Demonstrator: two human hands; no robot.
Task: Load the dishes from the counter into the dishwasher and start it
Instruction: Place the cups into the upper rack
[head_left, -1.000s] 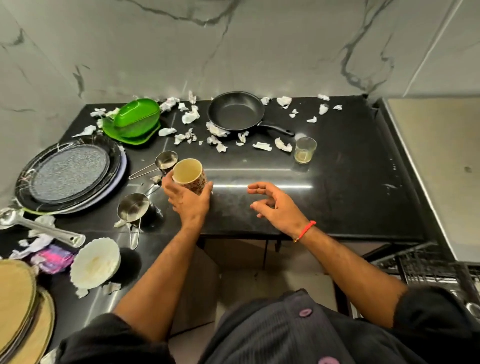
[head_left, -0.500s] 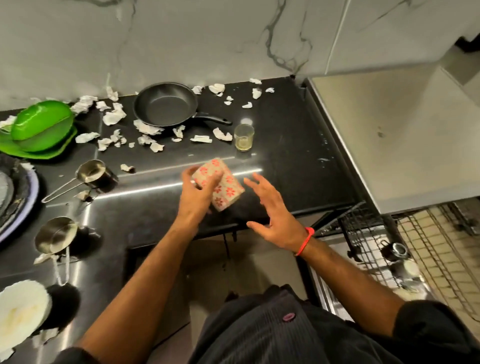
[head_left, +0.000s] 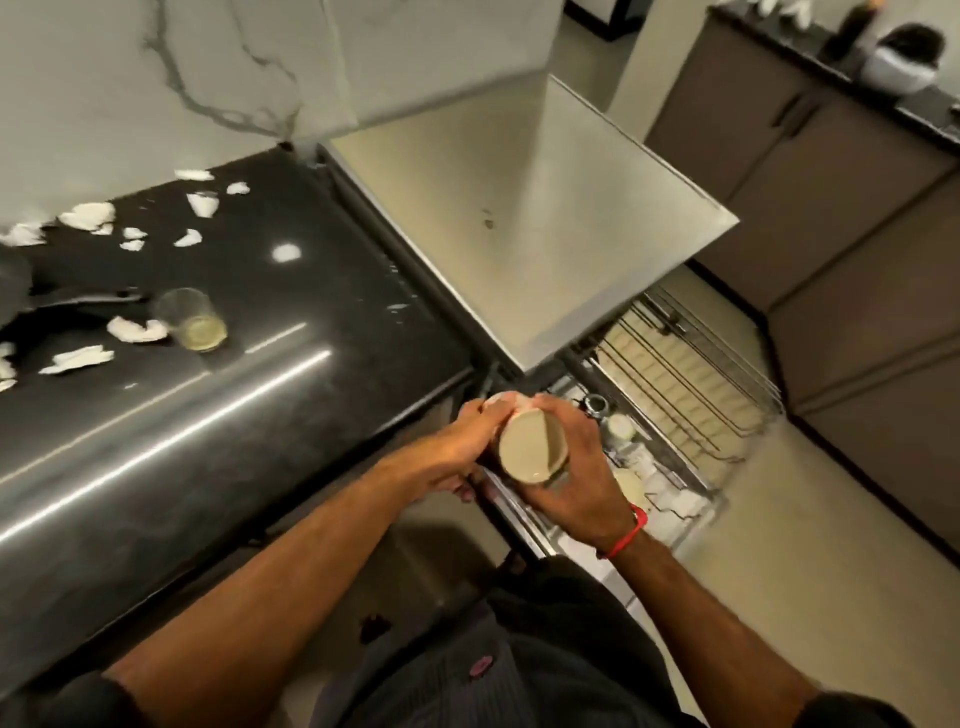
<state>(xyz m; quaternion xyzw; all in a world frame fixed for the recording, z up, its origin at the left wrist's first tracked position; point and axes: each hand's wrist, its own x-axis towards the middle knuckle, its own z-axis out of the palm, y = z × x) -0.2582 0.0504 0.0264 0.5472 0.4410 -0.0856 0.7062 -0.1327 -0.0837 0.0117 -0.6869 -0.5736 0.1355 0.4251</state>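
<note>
Cream on the inside, the round cup (head_left: 532, 451) is held in the air between both hands, with its open mouth turned towards the camera. It is past the front edge of the black glossy stone table (head_left: 218, 410) and above the near corner of the pulled-out wire dishwasher rack (head_left: 691, 415). The left hand (head_left: 457, 449) grips it from the left side with curled fingers, and the right hand (head_left: 576, 467), which wears a red thread bracelet (head_left: 629, 532), wraps around it from the right.

I judge the step in hand to be the carrying of this cup from the table to the rack. The next move calls for turning the mouth downward and lowering the cup into a free place, beside the small pale dishes (head_left: 631, 483) that already lie in the rack; probably one hand is enough for this.

Much of the task seems to remain. A clear drinking glass with a little yellowish liquid (head_left: 192, 319) stands on the table among white torn paper scraps (head_left: 78, 359), well apart from the hands. Over the rack stands the steel-topped dishwasher body (head_left: 519, 218).
</note>
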